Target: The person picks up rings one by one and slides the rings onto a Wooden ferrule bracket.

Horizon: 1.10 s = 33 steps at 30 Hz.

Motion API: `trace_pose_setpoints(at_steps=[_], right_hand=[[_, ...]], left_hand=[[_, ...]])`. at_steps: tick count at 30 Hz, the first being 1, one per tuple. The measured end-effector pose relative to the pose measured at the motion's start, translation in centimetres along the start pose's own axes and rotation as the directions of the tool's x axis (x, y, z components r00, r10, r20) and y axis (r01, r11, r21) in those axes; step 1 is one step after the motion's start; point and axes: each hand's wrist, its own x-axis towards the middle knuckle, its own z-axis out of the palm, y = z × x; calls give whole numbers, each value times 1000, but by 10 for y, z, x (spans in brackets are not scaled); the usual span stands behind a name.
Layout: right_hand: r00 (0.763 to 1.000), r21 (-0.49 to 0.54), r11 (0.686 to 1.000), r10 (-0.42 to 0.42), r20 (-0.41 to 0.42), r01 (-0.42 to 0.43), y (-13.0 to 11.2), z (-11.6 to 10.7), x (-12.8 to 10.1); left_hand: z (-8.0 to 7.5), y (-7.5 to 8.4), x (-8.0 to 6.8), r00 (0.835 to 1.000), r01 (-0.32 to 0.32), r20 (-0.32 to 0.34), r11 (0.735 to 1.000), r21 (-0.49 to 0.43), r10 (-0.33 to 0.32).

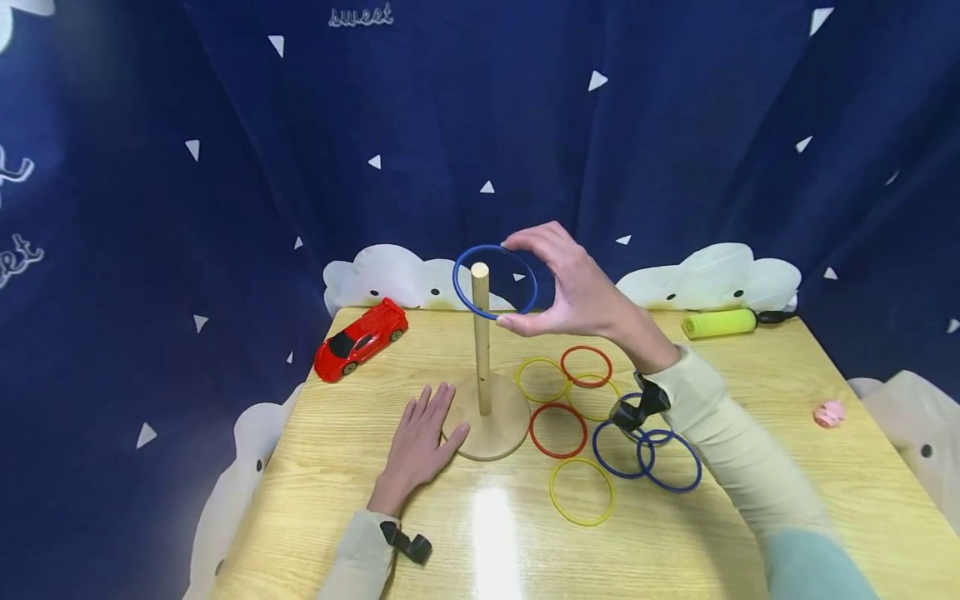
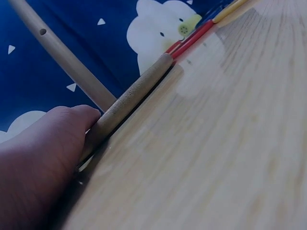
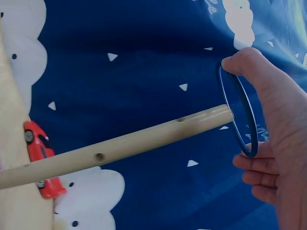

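Observation:
My right hand (image 1: 573, 287) pinches a blue ring (image 1: 455, 287) between thumb and fingers, level with the top of the wooden peg (image 1: 482, 358). In the right wrist view the ring (image 3: 251, 125) hangs right at the tip of the peg (image 3: 158, 139), fingers spread across its width. The peg stands upright on a round wooden base (image 1: 506, 429). My left hand (image 1: 420, 446) lies flat on the table with straight fingers, its thumb and fingertips at the base's left edge. The left wrist view shows the thumb against the rim of the base (image 2: 129, 103).
Right of the base lie red rings (image 1: 558, 456), yellow rings (image 1: 582, 523) and blue rings (image 1: 675, 489), some overlapping. A red toy car (image 1: 363, 337) sits at the back left of the table (image 1: 315, 500). A yellow-green cylinder (image 1: 720, 323) and a small pink toy (image 1: 828, 413) are at the right.

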Motion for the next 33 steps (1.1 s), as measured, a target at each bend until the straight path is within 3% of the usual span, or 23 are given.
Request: trace_pose_setpoints(at_steps=[21,33], right_hand=[[980,-43,992,126,155,-121,21,82,-78],[941,-104,970,241,239,-222,40,132,-121]], left_hand=[[-2,3,-1,1000,11,-1,1000,0,-11],[-3,1,-2,998,32,47,999,28,-33]])
